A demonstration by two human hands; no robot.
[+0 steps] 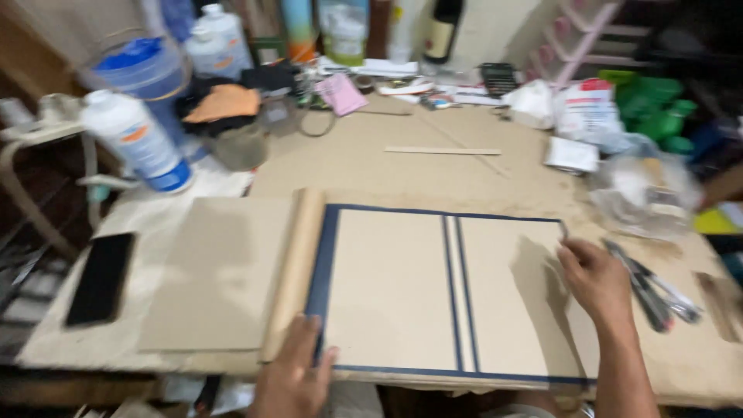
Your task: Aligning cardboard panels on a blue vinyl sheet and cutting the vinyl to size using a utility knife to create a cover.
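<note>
The open book cover [445,290] lies long axis left-to-right, left hand [292,379] flat on its near-left corner, right hand [594,277] pinching its far-right edge.

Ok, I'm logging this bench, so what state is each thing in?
Book cover: open flat, boards up.
Left hand: pressing cover's lower left edge.
Right hand: at cover's right edge.
Phone: screen dark.
White bottle: tilted.
Wooden strip: lying flat.
</note>
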